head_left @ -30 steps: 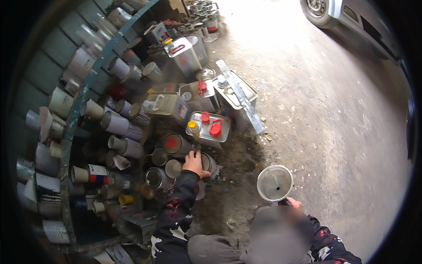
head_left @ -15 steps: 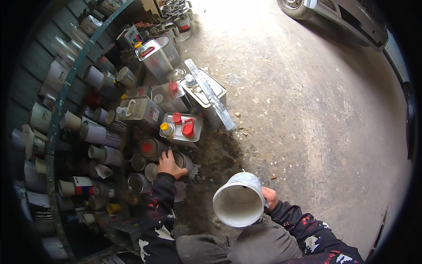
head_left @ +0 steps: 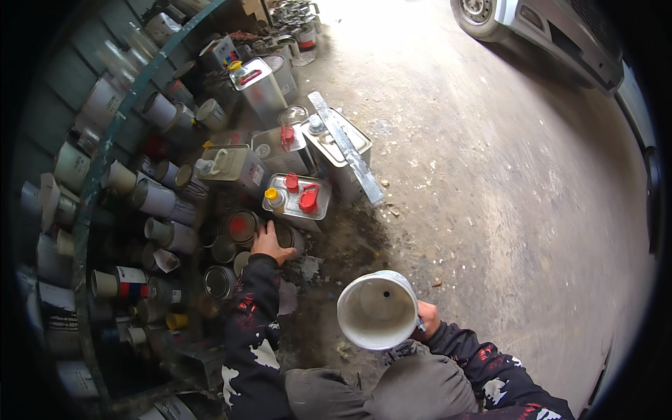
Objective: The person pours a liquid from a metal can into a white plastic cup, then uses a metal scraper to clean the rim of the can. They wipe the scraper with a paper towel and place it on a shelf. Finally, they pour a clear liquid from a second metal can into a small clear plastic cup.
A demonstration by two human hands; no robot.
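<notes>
My left hand (head_left: pixel 270 247) grips a grey paint can (head_left: pixel 290 239) among several round tins, beside a can with a red-marked lid (head_left: pixel 239 226). Just behind it stands a square metal tin (head_left: pixel 315 213) with red and yellow caps. My right hand (head_left: pixel 427 316) holds a white pot (head_left: pixel 371 311) by its side handle; its open mouth faces up at me, with a small dark hole visible inside.
A shelf (head_left: pixel 120 112) crowded with cans runs along the left. More square metal tins (head_left: pixel 259 94) stand beyond, one topped by a metal strip (head_left: pixel 346 147). The concrete floor (head_left: pixel 504 210) stretches right toward a parked vehicle (head_left: pixel 532 28).
The pot in my right hand has swung left and tipped, showing more of its inside. My left hand has edged slightly forward on the can. The whole view has shifted.
</notes>
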